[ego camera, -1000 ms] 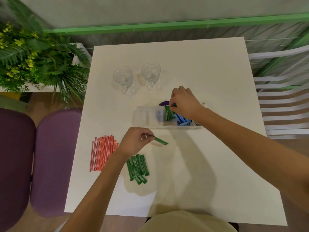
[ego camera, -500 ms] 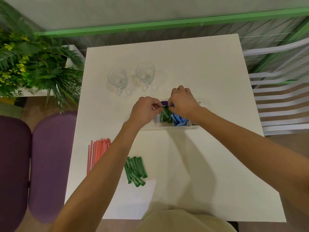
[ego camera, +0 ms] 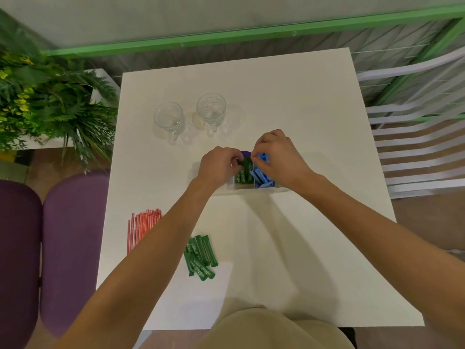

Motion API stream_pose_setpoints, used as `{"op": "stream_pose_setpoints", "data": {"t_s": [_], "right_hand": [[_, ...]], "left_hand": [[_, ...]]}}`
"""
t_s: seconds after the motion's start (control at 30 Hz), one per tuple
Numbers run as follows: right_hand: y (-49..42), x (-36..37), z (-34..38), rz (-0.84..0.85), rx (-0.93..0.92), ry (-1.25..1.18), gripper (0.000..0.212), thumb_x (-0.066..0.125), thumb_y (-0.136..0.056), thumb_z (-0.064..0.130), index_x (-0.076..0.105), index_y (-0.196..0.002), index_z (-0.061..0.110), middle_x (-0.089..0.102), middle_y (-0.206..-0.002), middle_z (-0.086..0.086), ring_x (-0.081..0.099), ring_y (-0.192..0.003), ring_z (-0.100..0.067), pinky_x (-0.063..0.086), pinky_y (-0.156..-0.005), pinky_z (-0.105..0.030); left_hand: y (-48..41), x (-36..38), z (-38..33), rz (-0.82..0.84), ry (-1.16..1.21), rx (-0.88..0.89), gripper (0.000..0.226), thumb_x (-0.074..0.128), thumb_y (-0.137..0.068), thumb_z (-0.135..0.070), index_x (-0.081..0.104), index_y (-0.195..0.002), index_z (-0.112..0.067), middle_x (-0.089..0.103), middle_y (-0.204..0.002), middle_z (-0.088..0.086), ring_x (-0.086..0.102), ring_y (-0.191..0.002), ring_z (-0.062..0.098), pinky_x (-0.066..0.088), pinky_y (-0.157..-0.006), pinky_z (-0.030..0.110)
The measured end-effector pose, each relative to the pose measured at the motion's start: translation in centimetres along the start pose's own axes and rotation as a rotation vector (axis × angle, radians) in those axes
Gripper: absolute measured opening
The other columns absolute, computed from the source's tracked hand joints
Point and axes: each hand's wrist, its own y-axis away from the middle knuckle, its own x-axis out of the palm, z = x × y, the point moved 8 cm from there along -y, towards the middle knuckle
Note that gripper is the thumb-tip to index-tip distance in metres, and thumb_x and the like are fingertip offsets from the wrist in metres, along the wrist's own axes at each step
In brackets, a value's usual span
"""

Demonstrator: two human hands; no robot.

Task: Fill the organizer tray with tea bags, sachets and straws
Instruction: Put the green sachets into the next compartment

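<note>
Left hand (ego camera: 217,163): reaches in from the near left, knuckles up, fingers curled, fingertips pinching the upper end of the green sachets (ego camera: 245,172) standing in the organizer tray (ego camera: 247,185). It covers the tray's left part.

Right hand (ego camera: 276,157): comes in from the near right, fingers curled down, thumb and forefinger closed on the top of the same green sachets, just left of the blue sachets (ego camera: 261,176). The two hands nearly touch over the tray.

Task things: red-striped straws (ego camera: 142,229) lie in a bundle at the table's near left, partly hidden by the left forearm. Loose green sachets (ego camera: 200,256) sit in a small heap to their right, apart from the tray. The tray is clear plastic, at mid-table (ego camera: 289,248); green sachets fill one compartment, blue sachets the next one to the right. A purple item (ego camera: 246,153) shows at the tray's far edge; kind not discernible.

Surroundings: potted plant (ego camera: 45,102) far left, purple chairs (ego camera: 73,238) beside the table's left edge, two glass mugs (ego camera: 169,118) (ego camera: 211,109) far of the tray, white slatted chair (ego camera: 415,147) right.
</note>
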Motion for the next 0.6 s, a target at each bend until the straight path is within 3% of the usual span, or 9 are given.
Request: {"op": "stream_pose_setpoints", "data": {"t_s": [0.23, 0.33, 0.4, 0.5, 0.6], "right_hand": [[2.7, -1.1, 2.0, -0.070, -0.077, -0.076, 0.011, 0.065, -0.089, 0.018, 0.074, -0.092, 0.013, 0.066, -0.101, -0.001, 0.047, -0.110, -0.023, 0.039, -0.089, -0.032], [4.5, -1.2, 4.2, -0.079, -0.180, -0.137, 0.009, 0.067, -0.088, 0.016, 0.073, -0.085, 0.011, 0.069, -0.086, -0.001, 0.053, -0.094, -0.023, 0.041, -0.084, -0.032], [5.8, 0.2, 5.1, 0.009, -0.205, -0.197, 0.012, 0.065, -0.089, 0.018, 0.072, -0.080, 0.013, 0.067, -0.075, 0.003, 0.052, -0.080, -0.018, 0.038, -0.075, -0.028], [7.8, 4.7, 4.9, 0.282, -0.096, -0.191, 0.018, 0.060, -0.092, 0.029, 0.070, -0.082, 0.017, 0.060, -0.065, 0.009, 0.050, -0.066, -0.010, 0.038, -0.065, -0.027], [10.1, 9.1, 4.0, 0.504, -0.002, -0.099, 0.018, 0.059, -0.092, 0.032, 0.071, -0.088, 0.018, 0.055, -0.070, 0.010, 0.052, -0.069, -0.011, 0.039, -0.066, -0.026]], "left_hand": [[4.7, -0.9, 2.5, -0.135, 0.119, -0.036, 0.011, 0.070, -0.084, -0.025, 0.069, -0.094, -0.031, 0.062, -0.071, -0.017, 0.054, -0.058, 0.000, 0.042, -0.061, 0.022], [8.7, -0.6, 3.7, -0.148, 0.147, -0.092, 0.006, 0.070, -0.084, -0.026, 0.070, -0.088, -0.032, 0.061, -0.069, -0.020, 0.056, -0.058, -0.002, 0.048, -0.062, 0.023], [11.5, 0.4, 4.8, -0.122, 0.157, -0.152, 0.003, 0.069, -0.086, -0.030, 0.070, -0.084, -0.032, 0.062, -0.066, -0.021, 0.057, -0.059, -0.003, 0.049, -0.059, 0.021], [15.7, 2.6, 7.0, -0.078, 0.163, -0.243, 0.004, 0.067, -0.088, -0.029, 0.070, -0.085, -0.029, 0.066, -0.066, -0.014, 0.059, -0.057, 0.000, 0.046, -0.055, 0.022], [19.5, 5.0, 9.3, -0.041, 0.161, -0.318, 0.004, 0.067, -0.089, -0.025, 0.068, -0.087, -0.028, 0.066, -0.066, -0.011, 0.058, -0.057, 0.001, 0.048, -0.053, 0.022]]}}
